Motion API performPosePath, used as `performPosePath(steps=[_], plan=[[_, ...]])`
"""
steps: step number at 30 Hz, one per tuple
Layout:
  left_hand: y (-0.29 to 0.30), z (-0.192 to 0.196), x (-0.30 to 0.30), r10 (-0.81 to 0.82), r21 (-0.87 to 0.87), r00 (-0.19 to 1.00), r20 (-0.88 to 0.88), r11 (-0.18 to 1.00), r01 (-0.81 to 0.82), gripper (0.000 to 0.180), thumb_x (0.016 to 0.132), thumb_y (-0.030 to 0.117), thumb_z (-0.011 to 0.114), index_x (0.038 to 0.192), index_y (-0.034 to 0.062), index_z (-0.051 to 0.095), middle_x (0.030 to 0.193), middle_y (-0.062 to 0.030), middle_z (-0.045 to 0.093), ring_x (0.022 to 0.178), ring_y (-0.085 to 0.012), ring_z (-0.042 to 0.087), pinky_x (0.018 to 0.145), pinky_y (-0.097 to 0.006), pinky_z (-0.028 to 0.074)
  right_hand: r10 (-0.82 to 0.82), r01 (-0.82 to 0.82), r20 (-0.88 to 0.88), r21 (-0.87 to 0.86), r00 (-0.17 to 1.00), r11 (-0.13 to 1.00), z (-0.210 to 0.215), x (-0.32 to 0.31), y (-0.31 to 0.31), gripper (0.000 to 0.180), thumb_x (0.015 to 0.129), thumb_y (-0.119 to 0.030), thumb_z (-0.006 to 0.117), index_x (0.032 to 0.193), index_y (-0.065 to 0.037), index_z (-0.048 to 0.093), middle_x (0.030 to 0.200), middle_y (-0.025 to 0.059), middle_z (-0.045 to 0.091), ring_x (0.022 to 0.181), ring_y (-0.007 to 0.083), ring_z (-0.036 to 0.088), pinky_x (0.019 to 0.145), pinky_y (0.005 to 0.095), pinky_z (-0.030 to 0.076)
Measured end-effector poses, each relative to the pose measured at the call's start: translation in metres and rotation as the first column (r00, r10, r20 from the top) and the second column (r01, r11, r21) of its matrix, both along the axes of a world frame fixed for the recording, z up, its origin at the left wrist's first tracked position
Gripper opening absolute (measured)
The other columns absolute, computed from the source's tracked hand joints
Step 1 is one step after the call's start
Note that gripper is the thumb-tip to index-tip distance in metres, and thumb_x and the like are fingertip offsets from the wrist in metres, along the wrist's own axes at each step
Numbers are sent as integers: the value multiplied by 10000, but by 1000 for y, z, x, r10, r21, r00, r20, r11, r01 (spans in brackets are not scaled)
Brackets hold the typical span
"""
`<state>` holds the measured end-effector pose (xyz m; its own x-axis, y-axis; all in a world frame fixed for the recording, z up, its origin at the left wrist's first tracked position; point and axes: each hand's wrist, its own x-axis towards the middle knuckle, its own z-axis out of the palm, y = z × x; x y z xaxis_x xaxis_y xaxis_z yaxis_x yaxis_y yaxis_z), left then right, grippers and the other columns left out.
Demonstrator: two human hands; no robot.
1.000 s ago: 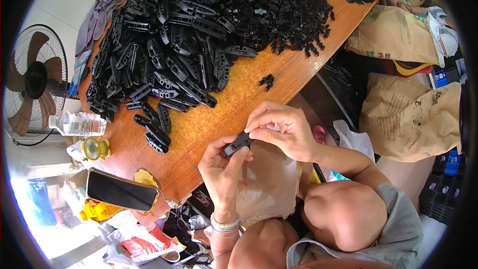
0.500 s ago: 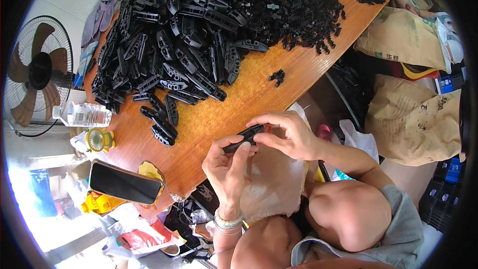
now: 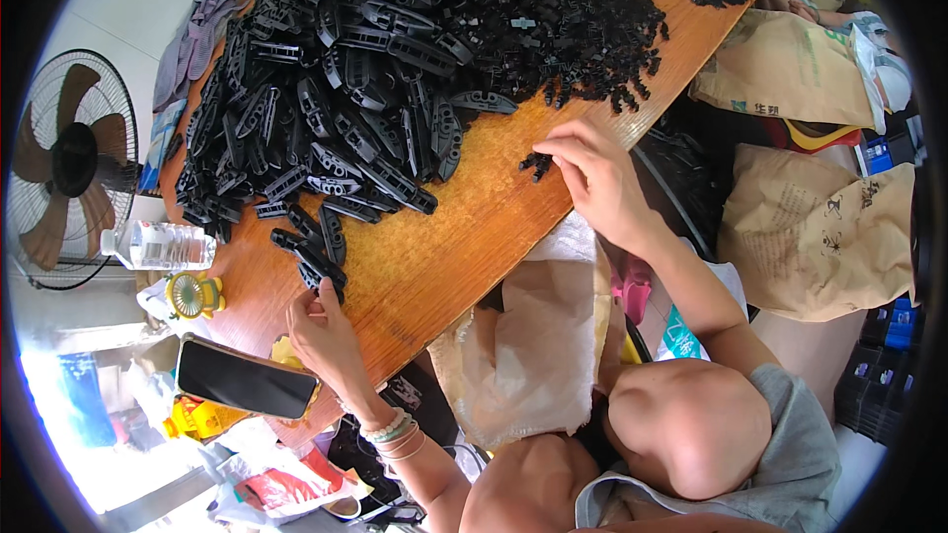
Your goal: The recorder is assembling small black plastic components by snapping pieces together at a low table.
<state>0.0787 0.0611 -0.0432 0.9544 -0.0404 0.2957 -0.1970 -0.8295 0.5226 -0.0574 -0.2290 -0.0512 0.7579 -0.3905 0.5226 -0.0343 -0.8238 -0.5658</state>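
My left hand reaches to the near left of the wooden table, its fingertips touching a long black plastic part at the edge of a big heap of such parts. My right hand stretches to the middle of the table, fingers pinching at a small cluster of tiny black pieces. A second pile of small black pieces lies behind it. Whether either hand has lifted anything I cannot tell.
A black phone, a small yellow fan and a clear water bottle sit at the table's left end. A standing fan is further left. An open woven sack hangs below the table edge. Brown paper bags lie right.
Both hands were together over the sack working one black part. They have since separated: the left went to the long parts, the right up to the small pieces.
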Motion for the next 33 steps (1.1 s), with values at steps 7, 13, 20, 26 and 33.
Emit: performPosePath(steps=[7, 13, 20, 26, 33], plan=[[-2, -6, -8, 54, -174, 998, 27, 983, -48, 216, 822, 189, 667, 788, 0, 568, 616, -28, 495, 534, -109, 407, 524, -253, 369, 161, -168, -77, -97, 984, 981, 0, 0, -3, 162, 695, 20, 685, 840, -40, 647, 879, 58, 551, 811, 227, 533, 707, 307, 438], [1, -9, -16, 73, 71, 996, -44, 995, -70, 224, 834, 166, 650, 898, -27, 556, 747, -59, 544, 591, -112, 467, 538, -255, 377, 183, -267, 212, 890, 960, 369, -7, -4, 8, 130, 823, -32, 646, 945, -23, 600, 896, 30, 578, 746, 100, 540, 677, 227, 442], [-45, 17, -60, -331, -762, 938, -101, 633, 141, 193, 822, -27, 605, 1006, -7, 553, 875, -64, 591, 695, -91, 540, 580, -182, 439, 336, -309, 296, 951, 894, -15, 1, -10, 13, 189, 865, -50, 600, 1037, 29, 607, 820, 87, 631, 656, 108, 591, 612, 200, 482], [-68, 32, -93, -649, -884, 663, -373, 465, -42, 258, 788, -81, 624, 1037, -50, 563, 883, -94, 631, 716, -123, 612, 626, -219, 503, 327, -404, 300, 856, 896, 323, 24, -10, 58, 91, 815, -5, 637, 898, 19, 666, 924, 100, 624, 818, 151, 609, 698, 236, 501], [-67, 32, -96, -644, -867, 656, -393, 497, -31, 248, 797, -71, 614, 1040, -76, 567, 784, -107, 637, 645, -131, 612, 592, -222, 506, 324, -409, 251, 575, 912, 708, 24, -10, 69, 103, 739, 53, 666, 821, -9, 671, 902, 74, 608, 822, 177, 541, 688, 271, 441]])
